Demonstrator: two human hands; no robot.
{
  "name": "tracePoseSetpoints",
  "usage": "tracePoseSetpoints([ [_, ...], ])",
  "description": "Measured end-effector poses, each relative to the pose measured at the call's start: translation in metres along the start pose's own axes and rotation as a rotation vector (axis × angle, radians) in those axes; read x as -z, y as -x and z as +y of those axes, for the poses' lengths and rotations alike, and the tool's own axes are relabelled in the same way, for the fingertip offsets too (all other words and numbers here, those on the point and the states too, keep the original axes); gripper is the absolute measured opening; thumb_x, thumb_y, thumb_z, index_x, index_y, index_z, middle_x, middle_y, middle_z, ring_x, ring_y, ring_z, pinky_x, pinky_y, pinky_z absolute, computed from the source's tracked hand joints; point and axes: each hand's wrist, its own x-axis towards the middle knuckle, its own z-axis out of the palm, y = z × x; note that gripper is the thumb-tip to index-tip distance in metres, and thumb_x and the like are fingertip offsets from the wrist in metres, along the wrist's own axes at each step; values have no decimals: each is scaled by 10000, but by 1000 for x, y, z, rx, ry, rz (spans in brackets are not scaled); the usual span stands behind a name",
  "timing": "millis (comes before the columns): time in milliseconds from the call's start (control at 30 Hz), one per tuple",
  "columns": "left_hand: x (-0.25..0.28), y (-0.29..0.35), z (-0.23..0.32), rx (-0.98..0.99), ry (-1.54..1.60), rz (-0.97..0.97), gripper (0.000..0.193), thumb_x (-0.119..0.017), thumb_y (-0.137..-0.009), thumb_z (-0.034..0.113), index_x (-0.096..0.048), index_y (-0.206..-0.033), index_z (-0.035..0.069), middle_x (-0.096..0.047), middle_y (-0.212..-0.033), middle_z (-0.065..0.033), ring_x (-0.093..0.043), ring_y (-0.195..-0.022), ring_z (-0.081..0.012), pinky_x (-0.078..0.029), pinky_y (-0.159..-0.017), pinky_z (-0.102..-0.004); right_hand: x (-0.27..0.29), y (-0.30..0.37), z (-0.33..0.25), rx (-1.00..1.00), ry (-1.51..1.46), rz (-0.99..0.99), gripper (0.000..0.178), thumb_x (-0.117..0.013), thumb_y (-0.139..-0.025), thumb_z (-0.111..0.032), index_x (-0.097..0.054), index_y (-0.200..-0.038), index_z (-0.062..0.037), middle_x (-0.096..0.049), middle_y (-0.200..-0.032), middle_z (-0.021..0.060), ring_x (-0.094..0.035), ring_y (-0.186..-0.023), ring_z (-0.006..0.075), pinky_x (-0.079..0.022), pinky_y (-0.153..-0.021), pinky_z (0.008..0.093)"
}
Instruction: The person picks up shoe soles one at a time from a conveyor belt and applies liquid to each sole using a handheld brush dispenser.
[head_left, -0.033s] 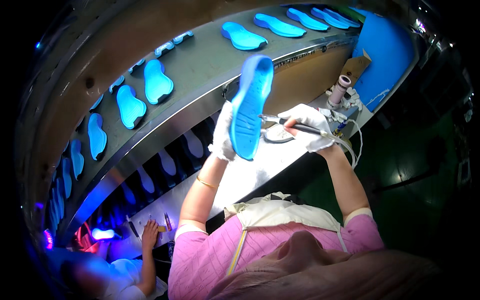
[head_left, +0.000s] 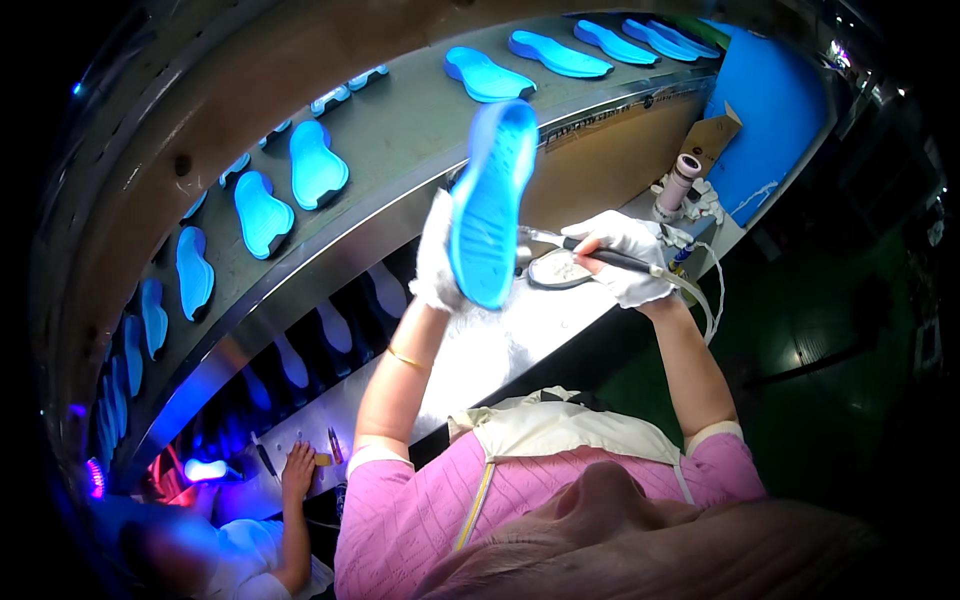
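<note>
My left hand (head_left: pixel 437 255), in a white glove, grips a blue shoe sole (head_left: pixel 488 225) by its left edge. The sole stands nearly upright, its grooved and dimpled side facing me. From the right, my gloved right hand (head_left: pixel 622 250) holds a pen-shaped tool (head_left: pixel 610 255) with a black handle, a metal front end and a pale hose at its back. Its tip is close to the sole's right edge; whether they touch I cannot tell. Below the tool lies a small dark-rimmed dish (head_left: pixel 558 270) with something white in it, partly hidden by my right hand.
Beyond my hands, a curved grey conveyor (head_left: pixel 390 140) carries several blue soles. A pink bottle (head_left: pixel 680 180) stands at the right end of the white worktable (head_left: pixel 490 360), near a blue panel (head_left: pixel 765 110). At lower left, a co-worker's hand (head_left: pixel 300 465) rests on the bench.
The blue sole and my left hand have shifted slightly left. The tool's tip, earlier over the sole's right side, is now at its edge. More of the dish shows.
</note>
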Motion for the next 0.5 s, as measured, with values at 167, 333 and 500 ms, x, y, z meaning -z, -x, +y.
tracePoseSetpoints([
  [167, -1, -60, 85, -282, 503, 240, 631, -259, -937, 487, -343, -1336, 5, -367, -1368, -213, -322, -1273, -424, -321, -1014, -612, -17, -1, 3, 30, -82, 73, 134, -687, -748, 49, -623, -838, -28, -649, -932, 111, -626, -827, 147, -502, -746, 270],
  [333, 21, -74, 47, -69, 293, 79, 613, -293, -963, 387, -184, -1407, -22, -174, -1458, -278, -214, -1345, -411, -159, -1122, -508, -6, 20, 18, -139, -110, 115, 95, -672, -766, 5, -621, -837, -31, -629, -879, 81, -608, -819, 151, -492, -731, 292],
  [500, 23, -82, -13, 14, -121, -174, 441, -398, -943, 252, -362, -1293, -14, -411, -1320, -235, -448, -1182, -381, -366, -1002, -501, -12, 23, 40, -272, -513, 202, 137, -701, -721, 32, -621, -818, -22, -639, -888, 71, -605, -759, 132, -475, -656, 249],
])
